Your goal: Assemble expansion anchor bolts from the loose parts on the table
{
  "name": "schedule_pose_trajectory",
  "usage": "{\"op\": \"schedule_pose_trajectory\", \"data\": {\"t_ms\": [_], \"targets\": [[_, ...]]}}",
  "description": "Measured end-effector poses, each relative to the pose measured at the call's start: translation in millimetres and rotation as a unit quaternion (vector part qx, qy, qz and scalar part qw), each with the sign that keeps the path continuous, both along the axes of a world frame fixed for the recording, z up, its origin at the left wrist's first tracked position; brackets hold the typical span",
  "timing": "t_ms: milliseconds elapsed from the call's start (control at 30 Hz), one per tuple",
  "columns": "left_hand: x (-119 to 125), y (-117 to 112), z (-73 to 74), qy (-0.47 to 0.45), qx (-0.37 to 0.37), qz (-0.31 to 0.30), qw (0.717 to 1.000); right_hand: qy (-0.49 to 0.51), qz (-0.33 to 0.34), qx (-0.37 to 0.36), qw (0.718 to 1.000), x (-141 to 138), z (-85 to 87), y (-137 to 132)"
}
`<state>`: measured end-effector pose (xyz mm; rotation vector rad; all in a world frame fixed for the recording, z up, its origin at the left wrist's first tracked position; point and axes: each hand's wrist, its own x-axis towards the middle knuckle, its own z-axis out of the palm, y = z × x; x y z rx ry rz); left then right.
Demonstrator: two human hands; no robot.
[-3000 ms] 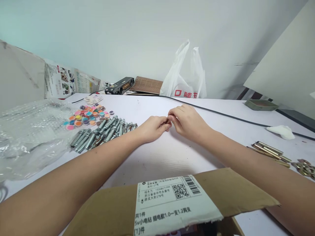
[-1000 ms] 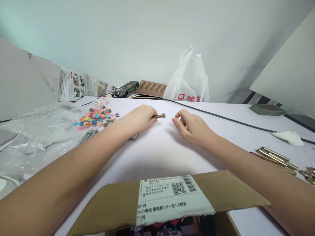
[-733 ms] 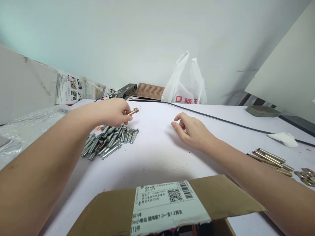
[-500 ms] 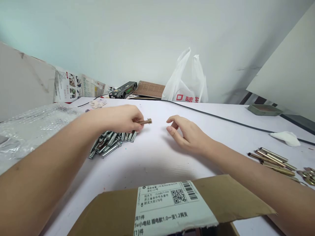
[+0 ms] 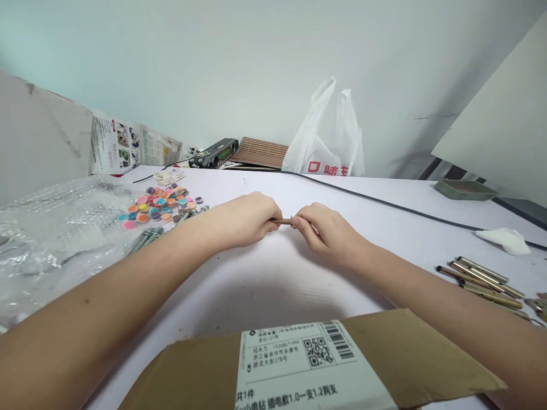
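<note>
Over the middle of the white table, my left hand (image 5: 252, 219) pinches a thin bronze-coloured metal rod (image 5: 284, 221) lying nearly level. The fingers of my right hand (image 5: 323, 229) are closed on its right end, where a small flange shows. Most of the rod is hidden inside the left fingers. Silver metal pins (image 5: 147, 239) lie in a pile partly behind my left forearm. Several brass-coloured tubes (image 5: 482, 277) rest near my right forearm, with round metal pieces (image 5: 539, 306) at the right edge.
Colourful small discs (image 5: 160, 202) and clear bubble wrap (image 5: 64, 222) are at the left. A cardboard box (image 5: 427, 353) with a label stands at the front. A black cable (image 5: 371, 198), a white plastic bag (image 5: 325, 142) and a green tray (image 5: 465, 191) are at the back.
My left hand has moved right with the rod, bringing it to my right hand. The right fingers, apart before, have closed on the rod's end. The colourful discs have come into view.
</note>
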<state>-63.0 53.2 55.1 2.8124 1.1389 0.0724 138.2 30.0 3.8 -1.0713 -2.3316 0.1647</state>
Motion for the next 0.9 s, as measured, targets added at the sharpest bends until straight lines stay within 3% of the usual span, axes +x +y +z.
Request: {"op": "schedule_pose_trajectory", "data": {"t_ms": [167, 233, 367, 500, 667, 800, 900], "targets": [[-1.1, -2.1, 4.0, 0.007, -0.007, -0.029, 1.000, -0.008, 0.050, 0.068, 0.996, 3.7, 2.3, 2.9], [0.6, -3.7, 4.8, 0.005, 0.014, -0.027, 1.000, 0.000, 0.053, 0.064, 0.997, 4.2, 3.0, 1.7], [5.2, -4.3, 0.4, 0.036, 0.076, -0.006, 0.996, 0.068, -0.031, -0.101, 0.992, -2.6, 6.2, -5.5], [8.4, -4.1, -7.0, 0.066, 0.114, -0.003, 0.991, 0.108, -0.080, -0.208, 0.969, -11.1, 9.6, -8.4], [14.1, -7.2, -6.5, 0.112, 0.149, -0.002, 0.983, 0.146, -0.078, -0.328, 0.930, -11.2, 8.1, -0.8], [14.3, -4.7, -5.3, 0.105, 0.155, 0.002, 0.982, 0.159, -0.073, -0.310, 0.935, -8.3, 6.8, -0.4], [8.9, -0.2, -4.0, 0.068, 0.138, 0.015, 0.988, 0.120, -0.062, -0.209, 0.969, -5.9, 7.2, -4.4]]}}
